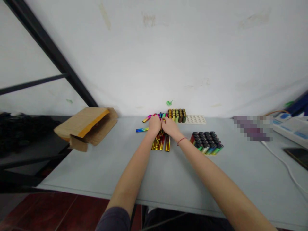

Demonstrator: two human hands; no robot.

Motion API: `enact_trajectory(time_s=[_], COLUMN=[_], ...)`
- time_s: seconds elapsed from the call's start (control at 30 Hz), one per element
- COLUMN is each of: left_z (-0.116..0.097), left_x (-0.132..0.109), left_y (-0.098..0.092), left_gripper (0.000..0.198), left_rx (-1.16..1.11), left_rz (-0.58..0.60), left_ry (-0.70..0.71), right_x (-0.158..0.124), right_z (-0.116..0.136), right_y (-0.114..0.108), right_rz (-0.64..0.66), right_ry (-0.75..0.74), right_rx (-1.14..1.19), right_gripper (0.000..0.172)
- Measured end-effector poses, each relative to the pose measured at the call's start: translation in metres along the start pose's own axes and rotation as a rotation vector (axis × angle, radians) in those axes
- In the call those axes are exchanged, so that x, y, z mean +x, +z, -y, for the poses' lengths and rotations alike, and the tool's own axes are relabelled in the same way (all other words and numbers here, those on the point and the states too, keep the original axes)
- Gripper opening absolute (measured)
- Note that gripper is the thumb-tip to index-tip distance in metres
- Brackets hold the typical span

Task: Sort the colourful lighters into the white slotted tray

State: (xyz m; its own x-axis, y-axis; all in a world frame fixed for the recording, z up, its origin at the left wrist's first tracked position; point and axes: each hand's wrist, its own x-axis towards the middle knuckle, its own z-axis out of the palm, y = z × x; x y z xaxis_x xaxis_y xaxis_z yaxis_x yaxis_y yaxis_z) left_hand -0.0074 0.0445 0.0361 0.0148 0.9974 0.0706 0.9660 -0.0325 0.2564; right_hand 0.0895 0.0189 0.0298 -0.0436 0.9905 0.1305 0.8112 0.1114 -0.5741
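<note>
My left hand [154, 125] and my right hand [170, 126] meet fingertip to fingertip above a loose row of metallic rainbow lighters [151, 117] on the grey table [192, 173]. The fingers curl down and hide whatever lies under them. One rainbow lighter [141, 130] lies flat just left of my left hand. Gold-toned lighters [167, 143] lie side by side below my hands. Upright lighters [176, 115] stand in a tight group beyond my right hand. A red string [181, 140] circles my right wrist.
A larger block of upright coloured lighters [206, 142] stands right of my right hand, beside a white holed tray [195, 119]. An open cardboard box [84, 126] lies at the table's left end. A pixelated patch [252, 128] and white equipment [291, 128] occupy the right.
</note>
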Motion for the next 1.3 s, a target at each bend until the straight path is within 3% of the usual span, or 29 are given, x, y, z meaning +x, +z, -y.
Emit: enact_trajectory(time_s=[0.23, 0.4, 0.5, 0.57, 0.63, 0.8, 0.93, 1.13, 1.3], left_z=[0.003, 0.035, 0.069, 0.087, 0.099, 0.109, 0.112, 0.111, 0.106], left_x=[0.000, -0.020, -0.042, -0.054, -0.058, -0.033, -0.013, -0.011, 0.003], left_y=[-0.010, -0.011, -0.001, 0.007, 0.014, 0.020, 0.023, 0.036, 0.038], left_gripper=[0.040, 0.043, 0.068, 0.094, 0.105, 0.086, 0.074, 0.073, 0.063], left_rx=[-0.031, -0.047, -0.015, 0.018, 0.025, -0.039, -0.082, -0.097, -0.205], left_rz=[0.018, -0.074, 0.011, 0.141, 0.166, 0.027, -0.008, -0.100, -0.025], left_ry=[-0.002, 0.211, 0.361, 0.371, 0.375, 0.457, 0.530, 0.142, 0.376], right_x=[-0.015, -0.028, -0.035, -0.038, -0.040, -0.043, -0.045, -0.043, -0.038], right_z=[-0.016, -0.026, -0.033, -0.036, -0.037, -0.037, -0.038, -0.040, -0.039], right_y=[0.021, 0.033, 0.041, 0.045, 0.048, 0.049, 0.049, 0.051, 0.055], right_rz=[-0.115, -0.180, -0.188, -0.197, -0.207, -0.215, -0.214, -0.219, -0.216], right_ry=[-0.091, -0.145, -0.205, -0.219, -0.213, -0.183, -0.183, -0.197, -0.168], right_rx=[-0.061, -0.053, -0.028, -0.019, -0.013, 0.004, 0.022, 0.037, 0.068], right_gripper=[0.036, 0.037, 0.040, 0.041, 0.042, 0.045, 0.045, 0.044, 0.048])
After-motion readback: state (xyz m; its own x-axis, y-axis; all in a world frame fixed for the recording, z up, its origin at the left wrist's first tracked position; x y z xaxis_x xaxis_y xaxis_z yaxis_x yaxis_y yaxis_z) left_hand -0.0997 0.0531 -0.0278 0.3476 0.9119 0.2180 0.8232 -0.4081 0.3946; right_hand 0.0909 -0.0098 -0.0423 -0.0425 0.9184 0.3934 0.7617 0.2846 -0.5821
